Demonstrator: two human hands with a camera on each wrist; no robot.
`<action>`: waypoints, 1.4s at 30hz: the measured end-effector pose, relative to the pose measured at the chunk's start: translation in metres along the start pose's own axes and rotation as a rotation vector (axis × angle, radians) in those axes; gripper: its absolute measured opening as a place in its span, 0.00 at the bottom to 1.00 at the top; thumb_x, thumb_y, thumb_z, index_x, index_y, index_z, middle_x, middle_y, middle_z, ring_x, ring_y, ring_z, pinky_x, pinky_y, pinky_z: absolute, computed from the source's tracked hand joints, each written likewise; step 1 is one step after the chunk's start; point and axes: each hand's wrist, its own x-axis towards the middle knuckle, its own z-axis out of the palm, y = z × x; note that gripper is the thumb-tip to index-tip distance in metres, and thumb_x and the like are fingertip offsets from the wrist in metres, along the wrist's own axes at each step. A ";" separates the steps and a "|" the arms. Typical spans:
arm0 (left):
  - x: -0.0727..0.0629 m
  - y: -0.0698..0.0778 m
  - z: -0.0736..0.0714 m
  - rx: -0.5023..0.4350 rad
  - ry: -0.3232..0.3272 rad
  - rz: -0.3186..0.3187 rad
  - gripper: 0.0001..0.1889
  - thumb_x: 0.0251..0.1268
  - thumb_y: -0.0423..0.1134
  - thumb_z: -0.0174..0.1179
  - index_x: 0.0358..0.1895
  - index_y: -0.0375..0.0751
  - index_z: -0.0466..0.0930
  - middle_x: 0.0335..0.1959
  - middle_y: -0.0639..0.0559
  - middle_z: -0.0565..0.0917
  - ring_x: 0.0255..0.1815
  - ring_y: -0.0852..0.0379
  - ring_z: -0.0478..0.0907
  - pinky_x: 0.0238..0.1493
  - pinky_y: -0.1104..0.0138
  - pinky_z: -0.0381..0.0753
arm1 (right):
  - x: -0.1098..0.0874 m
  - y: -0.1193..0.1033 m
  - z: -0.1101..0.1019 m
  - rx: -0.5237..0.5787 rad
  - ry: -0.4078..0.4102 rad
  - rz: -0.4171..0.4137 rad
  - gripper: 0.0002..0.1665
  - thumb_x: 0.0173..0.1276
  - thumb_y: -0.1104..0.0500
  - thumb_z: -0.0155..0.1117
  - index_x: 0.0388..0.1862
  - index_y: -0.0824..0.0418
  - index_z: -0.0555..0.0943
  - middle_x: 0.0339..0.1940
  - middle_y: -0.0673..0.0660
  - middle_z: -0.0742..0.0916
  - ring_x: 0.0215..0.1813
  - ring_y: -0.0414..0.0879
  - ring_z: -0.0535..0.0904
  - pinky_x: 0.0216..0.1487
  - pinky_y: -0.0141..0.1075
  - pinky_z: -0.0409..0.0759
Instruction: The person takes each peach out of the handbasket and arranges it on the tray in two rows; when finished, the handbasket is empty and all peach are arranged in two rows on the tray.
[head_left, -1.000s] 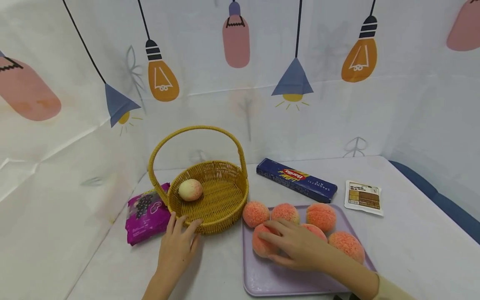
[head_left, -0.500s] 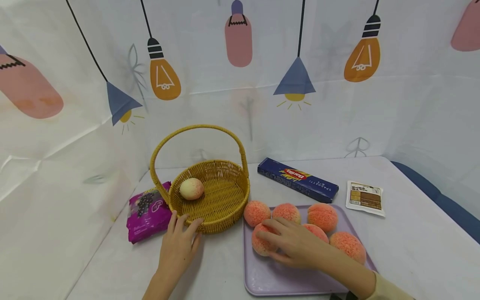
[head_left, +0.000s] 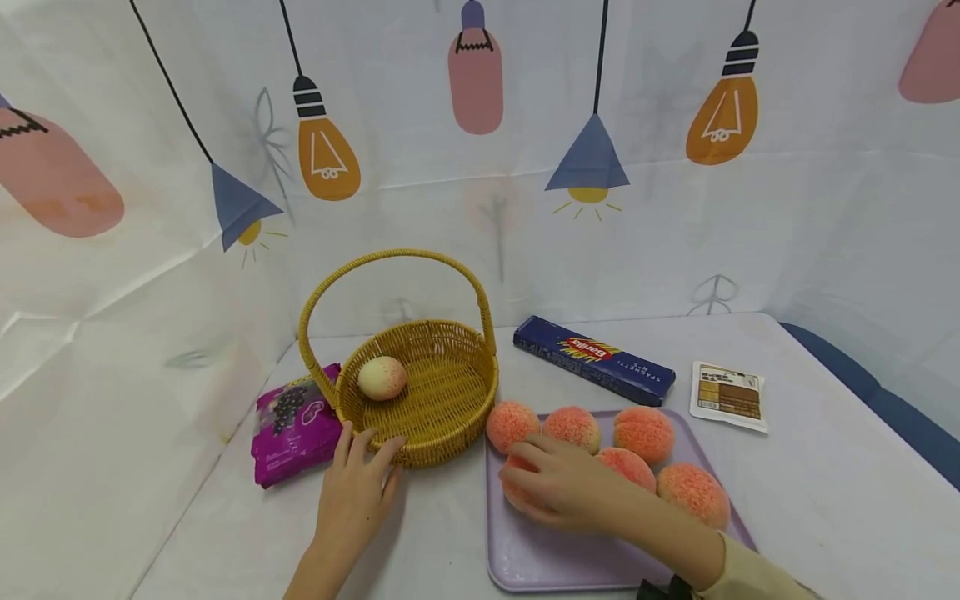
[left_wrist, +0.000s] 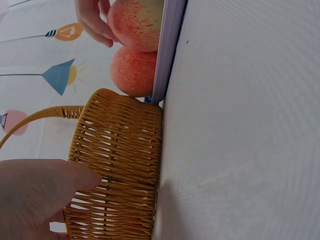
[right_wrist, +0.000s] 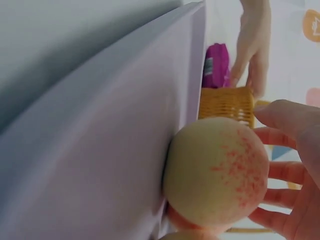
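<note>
A yellow-brown wicker basket with a tall arched handle stands left of centre, one pale peach inside it. My left hand holds its near rim; in the left wrist view the thumb lies against the outer weave. To the right, a lilac tray bears several pink-orange peaches. My right hand curls from above around the peach at the tray's near left, covering much of it in the head view. In the right wrist view this peach shows its pale side, fingers bent along its far side.
A purple packet with a grape picture lies by the basket's left side. Behind the tray are a blue spaghetti box and a small white-and-brown sachet. A white printed cloth hangs behind the table.
My right hand has shifted slightly left and farther over the near-left peach, hiding more of it. The left hand stays at the basket rim.
</note>
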 end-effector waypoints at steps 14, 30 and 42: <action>0.000 -0.002 0.001 -0.003 0.011 0.012 0.19 0.50 0.39 0.68 0.48 0.53 0.79 0.51 0.38 0.73 0.64 0.32 0.57 0.38 0.39 0.74 | 0.034 -0.007 -0.002 -0.091 -0.106 -0.059 0.20 0.62 0.49 0.60 0.53 0.51 0.77 0.54 0.54 0.77 0.56 0.47 0.72 0.52 0.39 0.75; 0.003 -0.005 0.002 0.006 0.027 0.026 0.20 0.49 0.39 0.68 0.48 0.54 0.79 0.51 0.37 0.73 0.63 0.32 0.58 0.38 0.41 0.75 | 0.084 -0.008 -0.015 -0.181 -0.052 -0.185 0.21 0.63 0.47 0.60 0.53 0.52 0.75 0.51 0.52 0.77 0.54 0.46 0.71 0.55 0.36 0.71; 0.000 -0.004 0.003 0.021 0.030 0.034 0.20 0.48 0.40 0.69 0.48 0.55 0.79 0.50 0.37 0.74 0.63 0.32 0.59 0.38 0.41 0.75 | 0.121 0.005 -0.022 -0.122 -0.130 -0.158 0.20 0.65 0.47 0.57 0.53 0.53 0.76 0.52 0.53 0.78 0.54 0.46 0.73 0.57 0.35 0.70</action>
